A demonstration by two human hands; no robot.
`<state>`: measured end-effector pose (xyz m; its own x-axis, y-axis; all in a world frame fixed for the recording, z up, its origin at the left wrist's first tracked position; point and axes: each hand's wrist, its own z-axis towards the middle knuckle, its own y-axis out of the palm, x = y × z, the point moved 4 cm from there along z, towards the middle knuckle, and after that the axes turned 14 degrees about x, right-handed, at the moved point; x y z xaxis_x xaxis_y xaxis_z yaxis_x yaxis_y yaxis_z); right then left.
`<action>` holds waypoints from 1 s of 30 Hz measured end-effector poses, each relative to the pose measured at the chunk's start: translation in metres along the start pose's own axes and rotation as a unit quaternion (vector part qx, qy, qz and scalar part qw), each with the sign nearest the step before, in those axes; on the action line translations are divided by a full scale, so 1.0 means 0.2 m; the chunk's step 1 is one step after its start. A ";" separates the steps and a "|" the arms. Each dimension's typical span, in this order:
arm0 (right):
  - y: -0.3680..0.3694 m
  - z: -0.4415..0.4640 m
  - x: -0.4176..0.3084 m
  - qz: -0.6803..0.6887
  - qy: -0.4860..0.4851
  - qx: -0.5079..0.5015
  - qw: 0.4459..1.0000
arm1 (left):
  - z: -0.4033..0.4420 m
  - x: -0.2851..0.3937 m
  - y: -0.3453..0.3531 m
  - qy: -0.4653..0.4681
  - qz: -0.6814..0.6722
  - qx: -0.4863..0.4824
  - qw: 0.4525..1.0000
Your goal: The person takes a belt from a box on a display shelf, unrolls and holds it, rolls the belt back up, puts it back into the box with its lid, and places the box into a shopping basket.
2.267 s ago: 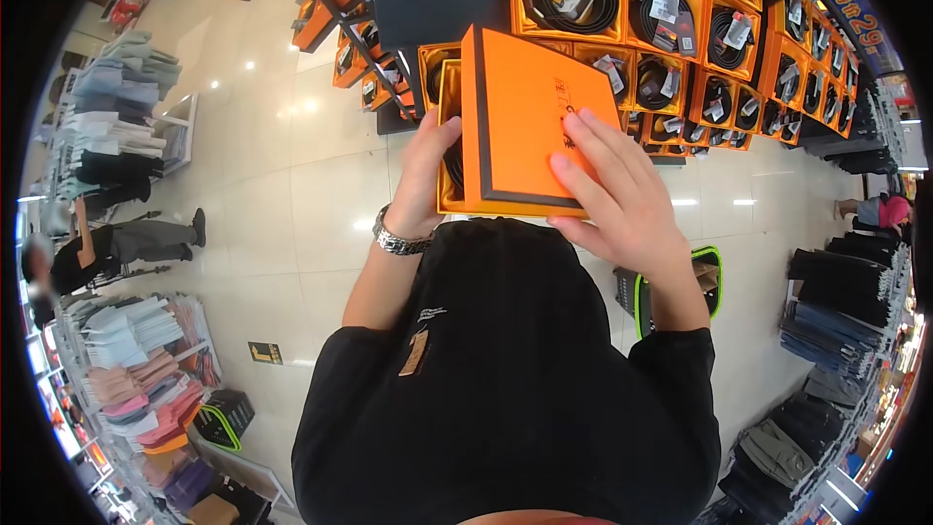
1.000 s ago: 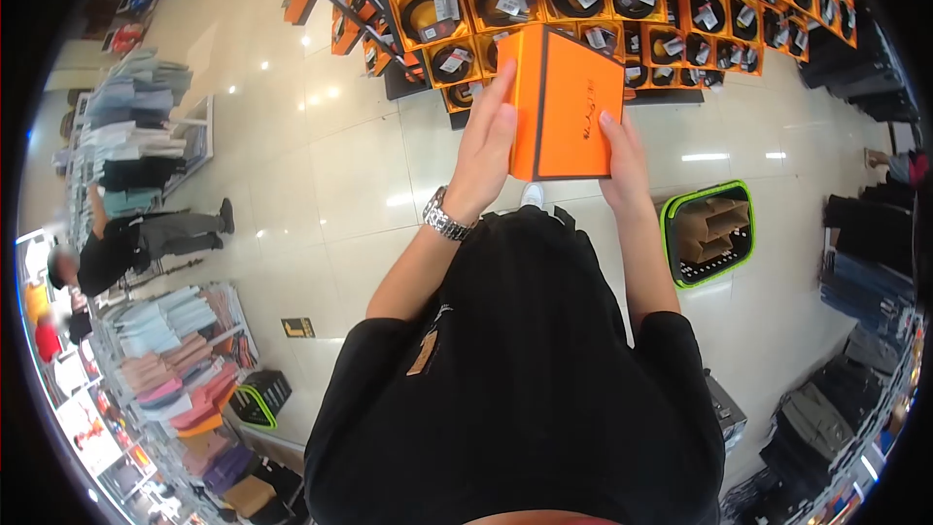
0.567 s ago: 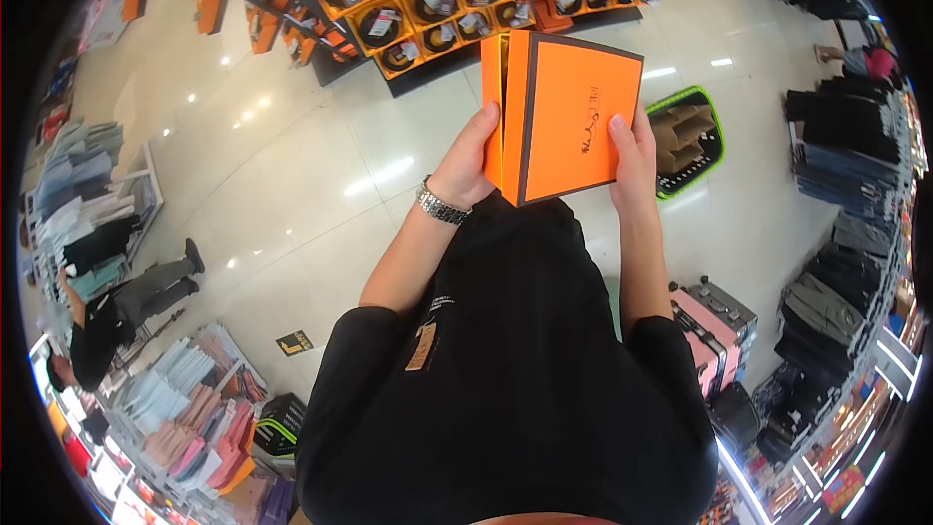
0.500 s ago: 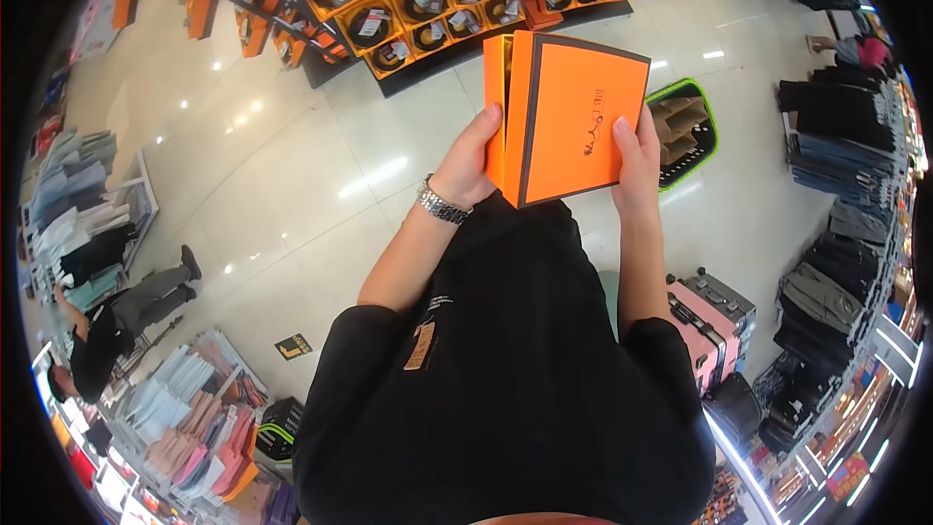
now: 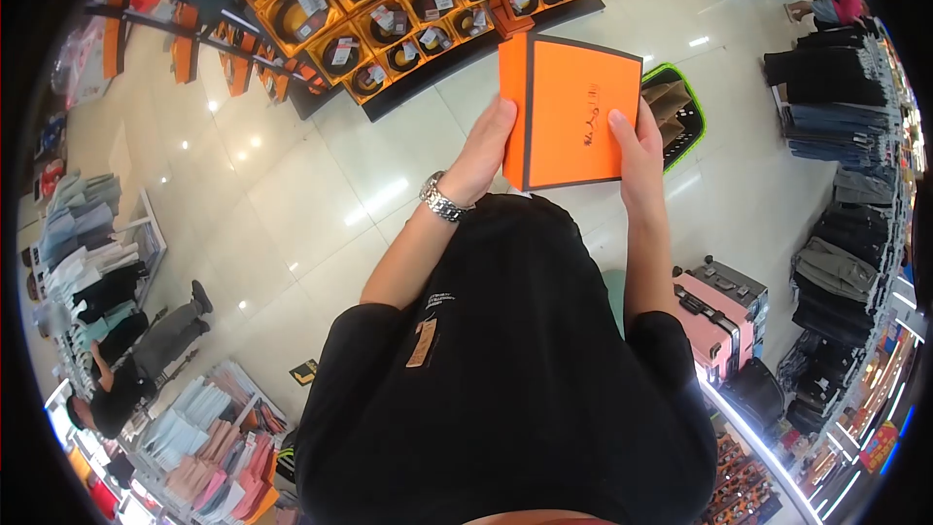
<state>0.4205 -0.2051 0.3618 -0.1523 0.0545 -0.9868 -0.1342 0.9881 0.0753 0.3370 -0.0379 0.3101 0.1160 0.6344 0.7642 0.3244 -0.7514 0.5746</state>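
Note:
An orange box [image 5: 578, 117] with dark edging and black lettering on its lid is held up in front of my body. My left hand [image 5: 484, 151], with a metal watch on the wrist, grips the box's left side. On the opposite side my right hand [image 5: 639, 151] holds the edge, its thumb resting on the lid. The lid sits over the base with no clear gap showing. What is inside is hidden.
A display rack [image 5: 389, 15] of open orange boxes with coiled belts stands ahead. A green-rimmed basket [image 5: 698, 117] with brown bags is right of the box. Pink suitcase [image 5: 714, 316] at right; clothes racks on both sides; a person [image 5: 121, 394] at far left, another at upper right.
The lid, tilted with a gap on its left side half a second ago, now lies closed over the base. The view has turned, so the display rack and basket appear further left.

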 end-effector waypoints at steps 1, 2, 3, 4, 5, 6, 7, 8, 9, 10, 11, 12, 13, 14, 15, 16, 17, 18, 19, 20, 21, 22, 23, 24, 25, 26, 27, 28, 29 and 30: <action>-0.04 0.02 0.01 -0.015 -0.036 0.017 0.999 | 0.01 0.01 0.03 0.020 0.067 0.035 0.997; -0.08 0.03 0.01 -0.030 -0.071 0.036 0.996 | 0.03 0.02 0.07 0.041 0.134 0.067 0.988; -0.12 0.03 0.00 -0.029 -0.107 0.029 0.993 | 0.04 0.03 0.14 0.093 0.099 0.098 0.986; -0.15 0.03 0.01 -0.024 -0.110 0.038 0.993 | 0.07 0.00 0.18 0.092 0.105 0.089 0.986; -0.19 0.01 0.02 -0.001 -0.137 0.061 0.989 | 0.09 -0.04 0.20 0.088 0.100 0.094 0.987; -0.24 0.01 0.02 0.022 -0.164 0.085 0.983 | 0.12 -0.07 0.22 0.083 0.095 0.099 0.987; -0.30 0.02 0.05 0.057 -0.136 0.093 0.985 | 0.12 -0.08 0.26 0.085 0.090 0.083 0.989; -0.39 0.03 0.07 0.062 -0.139 0.108 0.982 | 0.13 -0.10 0.30 0.081 0.099 0.070 0.989; -0.46 0.04 0.10 0.071 -0.070 0.061 0.993 | 0.14 -0.12 0.35 0.085 0.094 0.057 0.990; -0.51 0.05 0.13 0.081 0.000 0.013 0.997 | 0.15 -0.15 0.38 0.089 0.089 0.043 0.991; -0.57 0.04 0.13 0.050 -0.025 0.023 0.998 | 0.17 -0.19 0.41 0.083 0.093 0.026 0.992; -0.62 0.04 0.14 0.056 -0.023 0.038 0.997 | 0.19 -0.22 0.45 0.073 0.101 0.016 0.992; -0.66 0.03 0.14 0.064 -0.029 0.043 0.997 | 0.20 -0.25 0.48 0.063 0.101 0.012 0.993; -0.69 0.04 0.14 0.072 -0.035 0.045 0.996 | 0.22 -0.28 0.51 0.054 0.101 0.010 0.993; -0.72 0.05 0.15 0.080 -0.040 0.052 0.995 | 0.24 -0.30 0.52 0.052 0.114 0.009 0.992; -0.76 0.05 0.16 0.087 -0.036 0.060 0.994 | 0.25 -0.34 0.53 0.045 0.122 0.006 0.992; -0.78 0.05 0.16 0.093 -0.040 0.058 0.993 | 0.26 -0.36 0.54 0.053 0.124 0.007 0.991; -0.80 0.05 0.17 0.098 -0.045 0.056 0.993 | 0.26 -0.38 0.54 0.060 0.125 0.009 0.990; -0.83 0.06 0.21 0.075 -0.051 0.052 0.995 | 0.27 -0.40 0.54 0.054 0.132 0.005 0.990; -0.87 0.05 0.23 0.078 -0.050 0.059 0.994 | 0.26 -0.41 0.53 0.078 0.134 -0.006 0.988; -0.89 0.04 0.21 0.039 -0.101 0.058 0.992 | 0.26 -0.40 0.55 0.103 0.135 -0.017 0.985; -0.90 0.03 0.19 -0.002 -0.152 0.057 0.987 | 0.27 -0.40 0.58 0.098 0.137 -0.022 0.985; -0.92 0.02 0.19 0.004 -0.136 0.052 0.989 | 0.27 -0.38 0.59 0.120 0.147 -0.027 0.981; -0.93 0.04 0.21 0.004 -0.134 0.058 0.989 | 0.28 -0.36 0.62 0.143 0.157 -0.032 0.977; -0.93 0.05 0.22 0.025 -0.138 0.061 0.988 | 0.31 -0.35 0.64 0.143 0.167 -0.037 0.975; -0.93 0.07 0.23 0.046 -0.142 0.065 0.987 | 0.34 -0.36 0.65 0.139 0.169 -0.042 0.975; -0.92 0.08 0.23 0.046 -0.141 0.073 0.986 | 0.38 -0.36 0.65 0.140 0.171 -0.033 0.975; -0.91 0.11 0.23 0.085 -0.106 0.076 0.988 | 0.42 -0.37 0.64 0.142 0.172 -0.025 0.974; -0.90 0.13 0.23 0.122 -0.074 0.080 0.986 | 0.46 -0.37 0.63 0.129 0.158 -0.020 0.979; -0.89 0.16 0.24 0.120 -0.074 0.091 0.986 | 0.50 -0.38 0.61 0.122 0.157 -0.028 0.980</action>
<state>0.4684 -0.3731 0.2969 -0.0115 0.2969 -0.9548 0.0677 0.9529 0.2955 0.4613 -0.1603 0.2937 -0.0287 0.3129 0.9494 0.2550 -0.9160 0.3096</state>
